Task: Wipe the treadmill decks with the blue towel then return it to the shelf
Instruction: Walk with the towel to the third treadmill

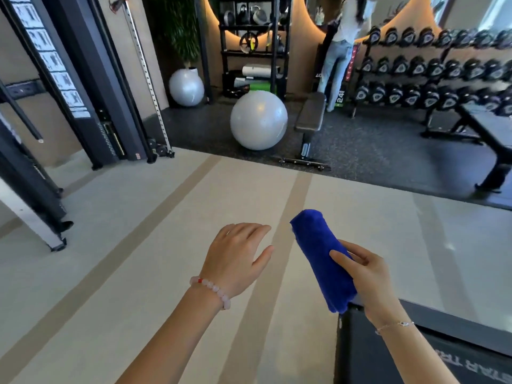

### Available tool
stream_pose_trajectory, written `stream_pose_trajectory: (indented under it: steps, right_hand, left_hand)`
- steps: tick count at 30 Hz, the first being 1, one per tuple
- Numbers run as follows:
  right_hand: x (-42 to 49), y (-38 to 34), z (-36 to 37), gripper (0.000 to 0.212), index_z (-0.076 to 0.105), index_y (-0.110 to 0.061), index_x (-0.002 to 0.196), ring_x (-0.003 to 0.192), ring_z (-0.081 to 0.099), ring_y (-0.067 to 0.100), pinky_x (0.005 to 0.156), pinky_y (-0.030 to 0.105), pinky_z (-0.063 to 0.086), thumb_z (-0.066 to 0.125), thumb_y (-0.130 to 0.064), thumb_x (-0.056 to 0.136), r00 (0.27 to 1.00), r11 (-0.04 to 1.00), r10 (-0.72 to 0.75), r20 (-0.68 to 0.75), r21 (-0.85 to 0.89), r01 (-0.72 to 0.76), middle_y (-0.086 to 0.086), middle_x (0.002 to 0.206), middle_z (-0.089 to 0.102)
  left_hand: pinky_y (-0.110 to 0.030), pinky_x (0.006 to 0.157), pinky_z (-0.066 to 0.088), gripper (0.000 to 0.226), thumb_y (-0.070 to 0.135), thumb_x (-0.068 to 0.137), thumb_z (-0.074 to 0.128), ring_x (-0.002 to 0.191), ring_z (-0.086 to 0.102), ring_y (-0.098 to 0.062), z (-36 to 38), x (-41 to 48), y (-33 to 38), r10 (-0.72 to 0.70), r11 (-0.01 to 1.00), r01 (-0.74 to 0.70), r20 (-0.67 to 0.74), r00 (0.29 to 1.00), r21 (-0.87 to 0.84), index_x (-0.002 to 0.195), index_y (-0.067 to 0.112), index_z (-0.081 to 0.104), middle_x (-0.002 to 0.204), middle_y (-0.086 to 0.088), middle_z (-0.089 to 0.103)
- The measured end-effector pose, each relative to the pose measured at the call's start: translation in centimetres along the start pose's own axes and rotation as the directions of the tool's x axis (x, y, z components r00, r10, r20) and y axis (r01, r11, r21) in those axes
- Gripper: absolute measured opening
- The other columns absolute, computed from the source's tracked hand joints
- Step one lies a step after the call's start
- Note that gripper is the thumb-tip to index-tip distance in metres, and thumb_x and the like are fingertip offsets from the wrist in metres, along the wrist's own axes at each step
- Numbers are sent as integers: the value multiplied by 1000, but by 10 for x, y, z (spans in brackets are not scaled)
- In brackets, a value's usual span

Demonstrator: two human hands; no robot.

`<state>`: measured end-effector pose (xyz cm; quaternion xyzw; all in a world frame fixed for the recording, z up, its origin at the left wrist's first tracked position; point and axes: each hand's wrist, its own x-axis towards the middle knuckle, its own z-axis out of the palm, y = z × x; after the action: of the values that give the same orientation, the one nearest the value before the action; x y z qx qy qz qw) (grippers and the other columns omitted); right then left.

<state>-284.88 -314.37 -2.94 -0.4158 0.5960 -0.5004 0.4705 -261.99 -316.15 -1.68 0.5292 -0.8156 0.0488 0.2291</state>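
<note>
A rolled blue towel [324, 259] is held in the air over the pale floor, gripped near its lower half by my right hand [365, 275], thumb across its front. My left hand [238, 256] hovers beside it to the left, fingers relaxed and holding nothing. A black treadmill deck [365, 353] with white lettering shows at the bottom right, just below the towel's lower end. A black shelf unit [253, 52] with gym gear and rolled mats stands at the far wall.
Two grey exercise balls [259, 120] lie ahead near the shelf. A flat bench [310, 117] stands right of them, a dumbbell rack [432, 70] and another bench further right. A person [342, 45] stands by the rack. A cable machine [91, 87] fills the left.
</note>
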Motion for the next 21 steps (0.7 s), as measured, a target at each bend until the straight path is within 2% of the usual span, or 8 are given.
stream_pose_trajectory:
  steps: [4, 10, 16, 21]
  right_hand:
    - [34, -17, 33, 21, 71, -28, 88, 69, 69, 7, 64, 29, 55, 63, -8, 85, 993, 1000, -8, -119, 14, 10, -8, 78, 74]
    - [76, -29, 44, 21, 72, -25, 92, 77, 70, 14, 67, 31, 55, 62, -8, 85, 953, 999, 23, -303, 41, -11, -4, 83, 75]
    - [153, -39, 37, 18, 72, -23, 94, 81, 70, 17, 72, 32, 55, 65, -9, 85, 894, 998, 28, -448, 69, 3, -4, 83, 75]
    - [246, -43, 24, 21, 71, -22, 100, 84, 70, 16, 66, 27, 54, 65, -9, 84, 860, 996, 27, -509, 87, 20, -2, 88, 75]
  left_hand:
    - [-29, 79, 49, 38, 39, 88, 37, 87, 65, -14, 19, 61, -43, 171, 984, -170, 14, 985, -59, 102, 18, 66, 96, 6, 69]
    - [-32, 85, 47, 41, 40, 87, 39, 94, 64, -15, 54, 144, -66, 343, 921, -337, -3, 939, -196, 107, 16, 66, 103, 5, 69]
    - [-35, 86, 48, 40, 40, 88, 44, 97, 64, -17, 96, 232, -78, 434, 869, -418, 2, 901, -265, 112, 16, 65, 106, 2, 69]
    - [-33, 86, 47, 41, 42, 87, 41, 95, 64, -17, 146, 322, -90, 486, 845, -467, 10, 874, -259, 110, 17, 65, 104, 3, 68]
